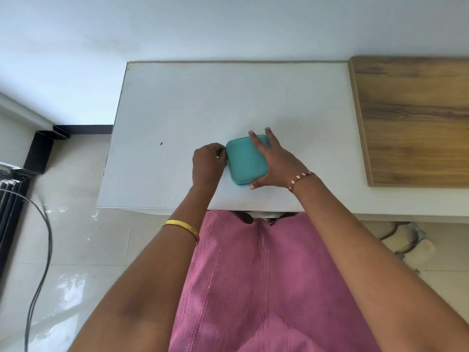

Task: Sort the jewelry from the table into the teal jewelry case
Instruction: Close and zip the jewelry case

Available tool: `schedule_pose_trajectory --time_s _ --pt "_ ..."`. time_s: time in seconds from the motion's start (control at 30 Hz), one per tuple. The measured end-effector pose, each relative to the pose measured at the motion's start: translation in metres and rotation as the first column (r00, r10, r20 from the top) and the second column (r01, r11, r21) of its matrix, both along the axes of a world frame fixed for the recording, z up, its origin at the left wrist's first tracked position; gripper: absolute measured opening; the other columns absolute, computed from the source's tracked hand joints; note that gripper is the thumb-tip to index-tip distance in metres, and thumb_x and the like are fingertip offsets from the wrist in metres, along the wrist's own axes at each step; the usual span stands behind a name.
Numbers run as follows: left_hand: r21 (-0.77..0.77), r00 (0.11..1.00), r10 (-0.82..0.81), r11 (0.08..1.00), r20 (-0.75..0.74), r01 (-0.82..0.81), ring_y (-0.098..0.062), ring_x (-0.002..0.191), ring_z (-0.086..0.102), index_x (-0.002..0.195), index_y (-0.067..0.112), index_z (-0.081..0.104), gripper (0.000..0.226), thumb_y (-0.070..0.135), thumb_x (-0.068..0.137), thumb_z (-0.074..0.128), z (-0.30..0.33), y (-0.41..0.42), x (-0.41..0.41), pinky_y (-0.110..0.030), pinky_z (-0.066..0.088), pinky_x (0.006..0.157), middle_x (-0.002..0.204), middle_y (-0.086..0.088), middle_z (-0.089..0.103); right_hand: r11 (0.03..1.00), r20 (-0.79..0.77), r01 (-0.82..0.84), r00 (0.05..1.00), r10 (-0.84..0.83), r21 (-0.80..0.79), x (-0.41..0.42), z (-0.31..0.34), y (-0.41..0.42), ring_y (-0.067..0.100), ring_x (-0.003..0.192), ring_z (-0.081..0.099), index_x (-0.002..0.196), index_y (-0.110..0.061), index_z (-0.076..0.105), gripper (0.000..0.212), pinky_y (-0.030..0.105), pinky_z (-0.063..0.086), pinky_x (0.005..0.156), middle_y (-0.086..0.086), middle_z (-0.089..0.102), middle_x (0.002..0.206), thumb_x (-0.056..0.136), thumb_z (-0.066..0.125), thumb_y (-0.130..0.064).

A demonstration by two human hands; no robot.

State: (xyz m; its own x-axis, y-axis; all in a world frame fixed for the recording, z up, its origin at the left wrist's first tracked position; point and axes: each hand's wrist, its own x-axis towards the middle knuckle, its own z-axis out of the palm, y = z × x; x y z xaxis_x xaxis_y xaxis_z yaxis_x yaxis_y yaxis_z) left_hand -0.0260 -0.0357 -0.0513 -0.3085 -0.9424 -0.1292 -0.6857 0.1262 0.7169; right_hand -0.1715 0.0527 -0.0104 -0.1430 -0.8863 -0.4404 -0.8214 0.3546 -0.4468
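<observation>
The teal jewelry case [243, 161] lies closed on the white table [177, 110], near its front edge. My right hand [276, 161] rests flat on the lid, fingers spread over the far right corner and thumb at the near edge. My left hand [208, 163] is curled at the case's left side, fingertips pinched against its edge, where a small zipper pull seems to be. No loose jewelry shows on the table.
A wooden board [413, 118] lies on the table's right part. A small dark speck [161, 143] marks the table left of my hands. Cables [43, 237] and a black frame [38, 153] stand on the tiled floor at left. Slippers [403, 240] lie under the table at right.
</observation>
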Motion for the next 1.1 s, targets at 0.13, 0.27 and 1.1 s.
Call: schedule_pose_trajectory --time_s 0.13,0.27,1.1 --pt "0.012 1.0 -0.016 1.0 -0.005 0.016 -0.03 0.07 0.063 0.086 0.001 0.072 0.016 0.005 0.084 0.056 -0.001 -0.001 0.001 -0.032 0.049 0.066 0.077 -0.016 0.07 0.997 -0.045 0.047 0.998 -0.05 -0.069 0.004 -0.006 0.002 0.034 0.116 0.05 0.148 -0.027 0.01 0.119 0.038 0.045 0.097 0.01 0.018 0.146 0.056 0.086 -0.032" --pt "-0.061 0.992 -0.079 0.994 0.1 0.085 -0.025 0.06 0.034 0.059 0.001 0.057 0.024 0.003 0.083 0.052 0.007 0.0 0.001 -0.029 0.024 0.056 0.052 -0.015 0.05 0.993 -0.077 0.075 0.994 -0.082 -0.095 0.008 -0.006 0.002 0.034 0.104 0.056 0.147 -0.026 0.013 0.118 0.041 0.05 0.09 0.011 0.027 0.138 0.056 0.087 -0.031" --pt "0.57 0.962 0.168 0.821 -0.217 -0.015 -0.015 0.063 0.058 0.106 -0.005 0.065 0.021 0.004 0.092 0.054 0.011 -0.027 -0.003 -0.023 0.055 0.071 0.073 -0.006 0.063 0.988 -0.11 0.103 0.987 -0.115 -0.115 0.014 -0.006 0.003 0.035 0.102 0.057 0.147 -0.022 0.015 0.111 0.038 0.048 0.089 0.014 0.031 0.133 0.06 0.084 -0.033"
